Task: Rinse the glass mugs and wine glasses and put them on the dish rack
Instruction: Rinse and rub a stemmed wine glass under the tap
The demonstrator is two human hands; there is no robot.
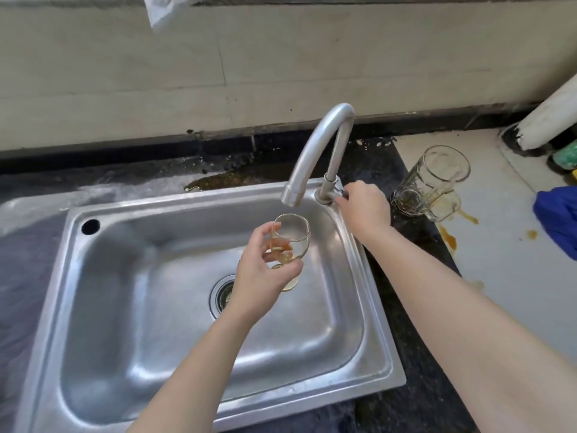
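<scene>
Left grip (262, 271) curling round stained wine glass (293, 234) under spout (292, 195); right grip (365, 206), 2 o'clock of glass, pinching tap handle (341, 195). Risk: hard gush, wet glass slipping into sink (125, 292).

Wall (281, 57): pale beige tiles, beyond the right fingers (356, 189). Worktop (431, 407): dark speckled stone, wet, around a steel sink (71, 214). Pale stained slab (505, 270) right of the fingers. Soft daylight.
</scene>
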